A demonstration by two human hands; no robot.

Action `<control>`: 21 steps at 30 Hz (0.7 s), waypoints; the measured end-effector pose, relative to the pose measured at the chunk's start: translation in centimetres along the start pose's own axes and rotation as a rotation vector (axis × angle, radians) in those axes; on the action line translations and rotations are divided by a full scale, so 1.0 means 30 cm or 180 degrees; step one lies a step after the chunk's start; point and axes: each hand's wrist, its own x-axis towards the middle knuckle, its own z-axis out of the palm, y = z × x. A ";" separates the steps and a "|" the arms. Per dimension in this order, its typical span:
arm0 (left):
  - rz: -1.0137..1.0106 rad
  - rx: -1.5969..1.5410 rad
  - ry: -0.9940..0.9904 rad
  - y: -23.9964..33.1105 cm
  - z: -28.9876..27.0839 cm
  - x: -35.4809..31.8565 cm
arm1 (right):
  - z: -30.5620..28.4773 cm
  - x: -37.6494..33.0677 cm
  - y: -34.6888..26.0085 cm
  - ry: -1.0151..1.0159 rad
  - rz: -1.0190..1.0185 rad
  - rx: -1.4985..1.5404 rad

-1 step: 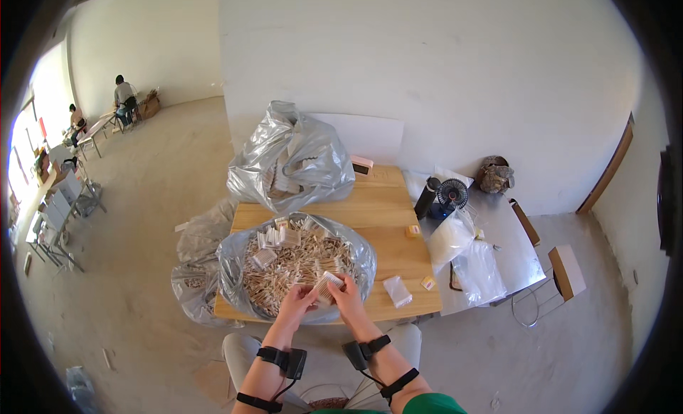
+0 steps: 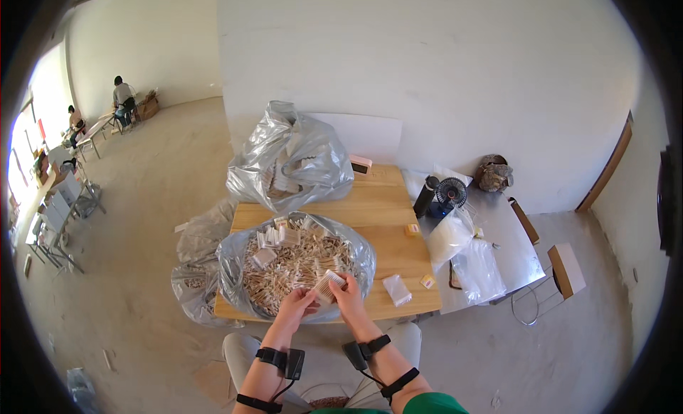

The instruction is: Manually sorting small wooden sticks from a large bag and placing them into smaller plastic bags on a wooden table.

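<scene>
In front of me, a silvery plastic bag (image 2: 226,266) lies open on the wooden table, full of loose cotton swabs (image 2: 299,265). Over its near edge my right hand (image 2: 349,299) grips a small clear pack of cotton swabs (image 2: 327,286), tilted, with thumb and fingers on its right side. My left hand (image 2: 293,307) is at the pack's lower left, its fingers closed together. Whatever is between those fingers is too small to make out. Several filled packs (image 2: 287,236) rest on the loose swabs toward the back of the bag.
Behind stands a larger silvery bag (image 2: 292,154) with packs inside. On the wooden table (image 2: 388,200) are a clear packet (image 2: 397,291) and small yellow boxes (image 2: 412,230). The metal side table (image 2: 514,232) holds a black fan (image 2: 451,193), bottle and plastic bags. Two people sit far left.
</scene>
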 end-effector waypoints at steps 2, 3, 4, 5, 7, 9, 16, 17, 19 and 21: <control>-0.0137 -0.0036 -0.0101 -0.034 -0.042 -0.016 | -0.002 -0.010 -0.003 0.0099 -0.0132 -0.0274; -0.0099 0.0063 -0.0230 -0.042 -0.046 -0.027 | -0.002 -0.017 -0.008 0.0038 -0.0027 -0.0300; -0.0062 0.0159 -0.0361 -0.049 -0.048 -0.035 | 0.000 -0.025 -0.012 -0.0023 0.0078 -0.0326; -0.0086 0.0168 -0.0392 -0.054 -0.051 -0.039 | 0.003 -0.033 -0.015 0.0017 0.0083 -0.0331; -0.0008 -0.0119 -0.0340 -0.040 -0.037 -0.051 | 0.002 -0.035 -0.003 0.0023 0.0256 -0.0344; 0.0143 -0.0152 -0.0224 -0.035 -0.025 -0.047 | -0.015 -0.035 0.008 0.0049 0.0237 -0.0625; 0.0822 0.0363 0.0305 -0.064 -0.003 -0.033 | 0.047 -0.129 -0.122 -0.0496 -0.0893 -0.2223; 0.0984 0.0599 0.0421 -0.066 0.002 -0.032 | 0.053 -0.140 -0.137 -0.0612 -0.1004 -0.2281; 0.1068 0.0844 0.0450 -0.067 0.011 -0.031 | 0.055 -0.152 -0.149 -0.0695 -0.1124 -0.2333; 0.1148 0.1087 0.0498 -0.078 0.008 -0.026 | 0.057 -0.165 -0.154 -0.0613 -0.1469 -0.2378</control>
